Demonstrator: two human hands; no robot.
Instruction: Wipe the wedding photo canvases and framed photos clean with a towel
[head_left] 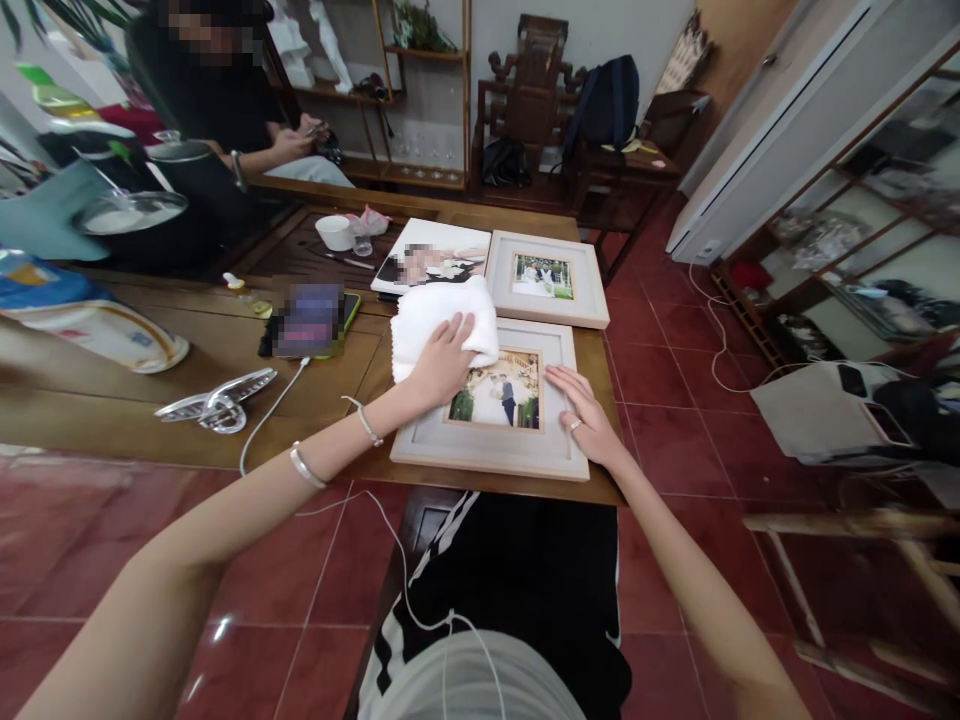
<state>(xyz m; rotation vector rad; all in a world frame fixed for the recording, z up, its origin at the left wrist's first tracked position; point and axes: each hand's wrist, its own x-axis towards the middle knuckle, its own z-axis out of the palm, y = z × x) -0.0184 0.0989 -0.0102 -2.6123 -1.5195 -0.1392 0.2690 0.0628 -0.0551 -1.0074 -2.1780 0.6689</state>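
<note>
My left hand [444, 362] presses on a folded white cloth [420, 325], its fingers bent over the fabric. The cloth covers the upper left part of a white picture frame [427, 445], which lies flat at the table's near edge and holds a photo of a couple [502, 395]. On the frame's right border rests my right hand [586, 412], open, with fingers stretched out and a ring on one of them. Behind lies a second white picture frame [589, 290] with an outdoor photo. A large photo print [435, 250] lies left of it, partly under the cloth.
On the wooden table [330, 400] lie a phone [311, 320] with a white cable, a silver hair claw [217, 400] and a wipes pack [90, 310]. A white cup [335, 232] stands on a dark tray. Another person [217, 100] sits across, holding a phone.
</note>
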